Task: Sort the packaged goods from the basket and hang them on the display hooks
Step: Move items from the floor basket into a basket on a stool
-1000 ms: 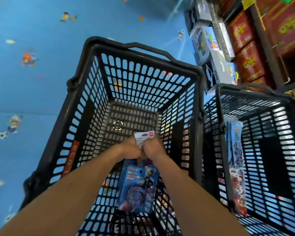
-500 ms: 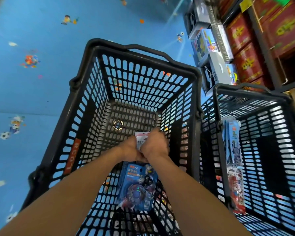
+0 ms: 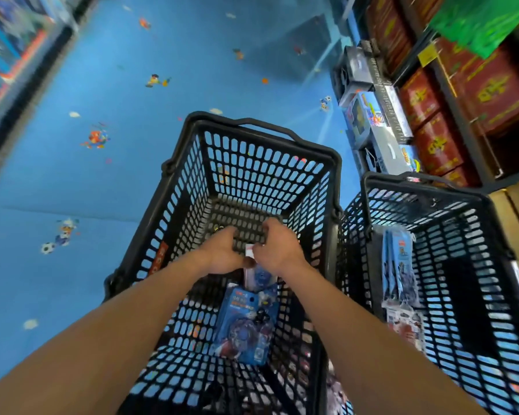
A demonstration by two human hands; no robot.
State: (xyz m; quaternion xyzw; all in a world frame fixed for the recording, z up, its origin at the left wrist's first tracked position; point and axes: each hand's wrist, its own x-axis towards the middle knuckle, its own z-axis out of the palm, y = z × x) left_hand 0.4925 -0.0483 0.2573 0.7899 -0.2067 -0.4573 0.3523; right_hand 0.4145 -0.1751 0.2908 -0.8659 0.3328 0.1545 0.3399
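While both your hands are down inside the left basket (image 3: 174, 172), its black rim rings your forearms on every side, and the handle lies along the far rim. Just beside it stands the right basket (image 3: 369, 211), the two walls close together. Room to move: the blue floor (image 3: 126, 94) lies open to the left and ahead. On the right it is crowded: a shelf (image 3: 504, 179) of red boxes (image 3: 423, 97) sits close behind the right basket, with stacked cartons (image 3: 369, 112) on the floor at its foot.

You have the small pack (image 3: 259, 277) upright between your hands, mid-basket, its white top edge showing between the thumbs. On your right hand (image 3: 279, 250) the fingers are curled over and the thumb sits against the card's right edge, pinching it. On your left hand (image 3: 222, 254) the fingers lie together, reaching forward and slightly bent, with the thumb at the card's left edge; I cannot tell whether it truly pinches. Nearer you in the same basket lies the blue blister pack (image 3: 246, 324), face up, apart from your hands. Inside the right basket, more hanging packs (image 3: 397, 265) lean on its left wall.

Writing: the red boxes carry yellow characters, too blurred to read. Letters on the orange label (image 3: 159, 259) on the left basket's outer wall are unreadable. The blister pack's header print is too small to read. Nothing is legible on the yellow tag (image 3: 428, 55) at the shelf edge.
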